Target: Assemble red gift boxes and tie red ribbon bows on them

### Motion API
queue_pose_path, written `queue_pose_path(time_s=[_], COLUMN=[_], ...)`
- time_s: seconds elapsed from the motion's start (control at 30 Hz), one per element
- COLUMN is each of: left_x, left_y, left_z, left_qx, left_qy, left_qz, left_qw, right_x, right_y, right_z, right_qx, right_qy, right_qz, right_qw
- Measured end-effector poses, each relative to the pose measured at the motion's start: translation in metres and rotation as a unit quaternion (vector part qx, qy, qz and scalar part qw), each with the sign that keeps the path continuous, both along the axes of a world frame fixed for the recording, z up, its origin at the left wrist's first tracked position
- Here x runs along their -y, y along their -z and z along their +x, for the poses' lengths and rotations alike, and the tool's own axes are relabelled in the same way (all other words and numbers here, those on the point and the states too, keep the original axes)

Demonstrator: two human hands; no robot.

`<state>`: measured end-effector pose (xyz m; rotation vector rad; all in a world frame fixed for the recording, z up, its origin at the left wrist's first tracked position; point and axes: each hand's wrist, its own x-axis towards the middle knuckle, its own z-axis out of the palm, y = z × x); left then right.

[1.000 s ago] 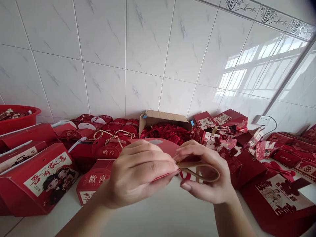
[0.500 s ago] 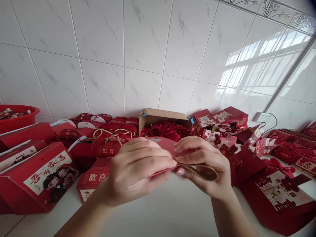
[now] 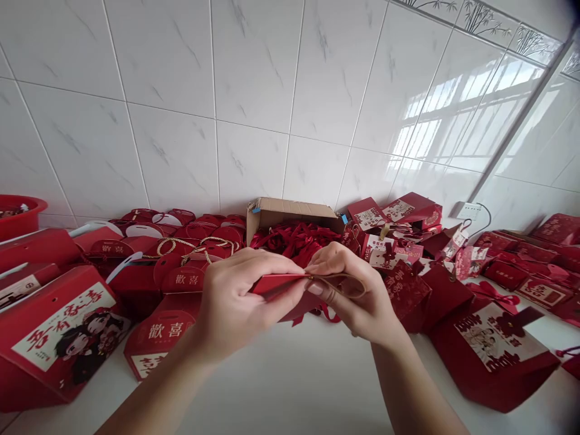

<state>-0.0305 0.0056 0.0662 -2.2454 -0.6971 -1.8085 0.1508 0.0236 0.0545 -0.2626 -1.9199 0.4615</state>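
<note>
In the middle of the view, both hands are closed at a folded red card piece (image 3: 275, 285), seen nearly edge-on. My left hand (image 3: 242, 296) grips it between thumb and fingers. At the card's right end, my right hand (image 3: 357, 293) pinches a tan strap (image 3: 351, 285), bent into a loop that curves into the palm. A small shiny spot shows where strap and card meet between the fingertips. The fingers cover most of the join.
Red gift boxes stand at left (image 3: 67, 332) and right (image 3: 493, 356). Behind the hands, a cardboard carton (image 3: 294, 208) holds red ribbons (image 3: 299, 235). A red basin (image 3: 22, 211) is far left, a power strip (image 3: 468, 210) by the tiled wall.
The red card has tilted from showing its broad rounded face to nearly edge-on. My right hand has shifted left and slightly up, still pinching the strap. The view has turned slightly right.
</note>
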Motion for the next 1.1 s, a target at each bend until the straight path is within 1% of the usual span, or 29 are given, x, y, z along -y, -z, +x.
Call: queue_pose_path(time_s=[0.2, 0.3, 0.37, 0.43, 0.5, 0.53, 0.63, 0.77, 0.87, 0.97, 1.03, 1.1], left_x=[-0.004, -0.006, -0.009, -0.011, -0.013, -0.013, -0.013, -0.012, -0.013, -0.014, -0.016, -0.019], left_y=[0.003, 0.004, 0.004, 0.004, 0.004, 0.003, 0.002, 0.002, 0.003, 0.005, 0.005, 0.005], left_z=[0.002, 0.001, 0.0, -0.002, -0.004, -0.005, -0.005, -0.003, -0.002, 0.0, -0.001, -0.003], left_qx=[0.0, -0.006, -0.018, -0.029, -0.032, -0.031, -0.025, -0.009, -0.003, 0.004, 0.014, 0.003], left_qy=[0.002, 0.017, 0.023, 0.027, 0.032, 0.037, 0.057, 0.076, 0.066, 0.036, 0.027, 0.044], left_qz=[-0.02, -0.045, -0.094, -0.165, -0.221, -0.238, -0.25, -0.246, -0.256, -0.273, -0.308, -0.386], left_qw=[1.0, 0.999, 0.995, 0.986, 0.974, 0.97, 0.966, 0.966, 0.964, 0.961, 0.951, 0.921], right_x=[0.0, -0.002, -0.005, -0.009, -0.013, -0.015, -0.016, -0.013, -0.013, -0.017, -0.02, -0.024], right_y=[-0.001, -0.001, -0.001, 0.0, 0.001, 0.002, 0.003, 0.006, 0.009, 0.01, 0.009, 0.007], right_z=[0.0, 0.0, -0.001, -0.002, -0.004, -0.005, -0.009, -0.013, -0.015, -0.012, -0.009, -0.005], right_qx=[-0.009, -0.011, -0.015, -0.023, -0.033, -0.037, -0.047, -0.07, -0.067, -0.059, -0.067, -0.093], right_qy=[-0.012, -0.01, -0.007, -0.008, -0.015, -0.018, -0.019, -0.004, 0.012, 0.046, 0.064, 0.08], right_qz=[-0.061, -0.12, -0.182, -0.237, -0.274, -0.283, -0.281, -0.243, -0.214, -0.184, -0.178, -0.193], right_qw=[0.998, 0.993, 0.983, 0.971, 0.961, 0.958, 0.958, 0.967, 0.974, 0.98, 0.98, 0.974])
